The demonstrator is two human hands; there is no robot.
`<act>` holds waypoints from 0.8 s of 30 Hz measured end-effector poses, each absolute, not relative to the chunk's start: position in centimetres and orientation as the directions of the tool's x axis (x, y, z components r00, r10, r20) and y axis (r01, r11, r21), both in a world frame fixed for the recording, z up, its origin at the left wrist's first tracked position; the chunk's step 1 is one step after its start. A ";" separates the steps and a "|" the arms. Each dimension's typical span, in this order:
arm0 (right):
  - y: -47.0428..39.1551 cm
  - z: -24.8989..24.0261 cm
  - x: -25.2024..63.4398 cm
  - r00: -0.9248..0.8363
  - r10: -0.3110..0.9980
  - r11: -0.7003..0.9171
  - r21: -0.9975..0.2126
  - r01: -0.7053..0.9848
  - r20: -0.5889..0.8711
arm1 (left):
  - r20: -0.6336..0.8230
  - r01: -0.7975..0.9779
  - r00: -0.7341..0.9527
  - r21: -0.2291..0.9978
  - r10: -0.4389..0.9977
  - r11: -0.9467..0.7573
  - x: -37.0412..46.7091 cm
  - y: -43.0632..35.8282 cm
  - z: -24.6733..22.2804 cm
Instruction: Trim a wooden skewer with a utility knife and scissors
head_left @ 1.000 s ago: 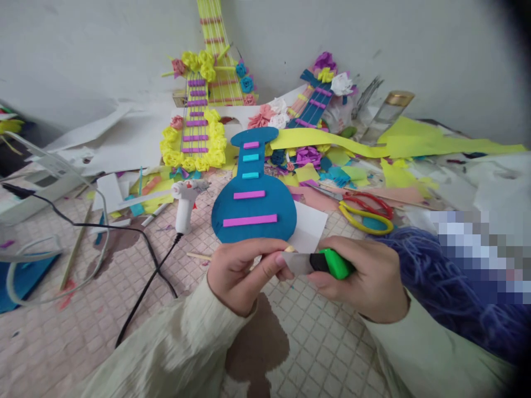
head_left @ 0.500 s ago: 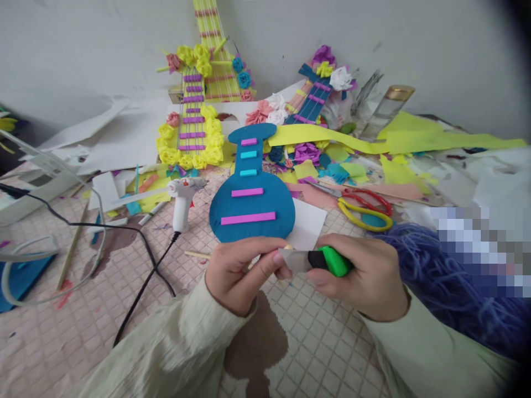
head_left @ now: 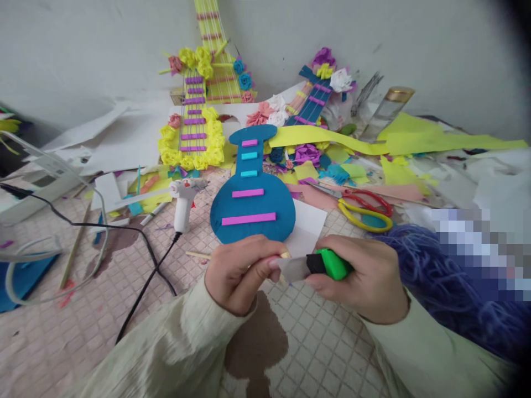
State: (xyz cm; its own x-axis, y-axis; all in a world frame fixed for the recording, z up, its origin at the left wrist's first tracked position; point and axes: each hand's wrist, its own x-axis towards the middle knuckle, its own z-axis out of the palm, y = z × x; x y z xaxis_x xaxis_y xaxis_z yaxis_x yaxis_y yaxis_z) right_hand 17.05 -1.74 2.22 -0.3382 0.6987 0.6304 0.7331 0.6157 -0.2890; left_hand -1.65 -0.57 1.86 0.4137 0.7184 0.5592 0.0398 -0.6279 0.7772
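My right hand (head_left: 360, 276) is closed around a green and black utility knife (head_left: 337, 264). Its wide blade (head_left: 296, 269) points left and reaches the fingertips of my left hand (head_left: 244, 271). Those fingers pinch a small pale wooden stick (head_left: 286, 255), mostly covered by the fingers and blade; only its ends show. Just beyond my hands lies a blue guitar-shaped cutout (head_left: 253, 204), bearing pink strips (head_left: 248, 219) and light-blue strips (head_left: 249, 156) across neck and body. A white sheet (head_left: 307, 224) is partly under it.
A white glue gun (head_left: 183, 207) stands left, its black cord (head_left: 145, 301) trailing forward. Scissors (head_left: 365, 210) with red and yellow handles and blue yarn (head_left: 415, 276) lie right. Behind are a yellow decorated guitar (head_left: 193, 124), paper scraps, a yellow strip (head_left: 332, 136) and a glass jar (head_left: 385, 113).
The knife blade has shifted slightly downward and tilted at the left fingertips, and more of the pale stick shows. Both hands otherwise stay in nearly the same place.
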 end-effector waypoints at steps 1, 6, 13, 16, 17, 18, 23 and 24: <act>-1.8 2.2 17.0 -0.336 0.695 0.617 -0.287 0.733 0.636 | 0.563 0.017 0.410 0.782 0.717 -0.624 -1.6 -0.5 1.8; -1.7 2.0 17.2 -0.336 0.690 0.626 -0.296 0.721 0.641 | 0.499 -0.083 0.439 0.851 0.747 -0.519 -1.4 -0.8 2.2; 0.6 1.7 20.7 0.001 0.719 0.362 -0.376 0.853 0.695 | 0.445 -0.267 0.425 0.894 0.788 -0.361 -1.5 -2.2 3.4; -0.1 2.3 20.0 -0.141 0.714 0.500 -0.359 0.788 0.686 | 0.362 -0.252 0.326 0.924 0.873 -0.288 -1.3 -2.1 3.0; -0.5 2.4 19.4 -0.195 0.709 0.541 -0.346 0.766 0.678 | 0.343 -0.250 0.306 0.929 0.888 -0.273 -1.2 -2.1 2.8; -0.9 2.6 18.9 -0.237 0.704 0.572 -0.336 0.748 0.670 | 0.334 -0.248 0.288 0.931 0.897 -0.267 -1.1 -2.0 2.7; -1.7 2.4 17.5 -0.328 0.701 0.615 -0.304 0.728 0.634 | 0.429 -0.225 0.309 0.900 0.849 -0.373 -0.9 -1.6 2.0; -1.7 2.3 17.4 -0.337 0.699 0.618 -0.296 0.729 0.631 | 0.453 -0.216 0.315 0.890 0.834 -0.402 -0.9 -1.5 1.9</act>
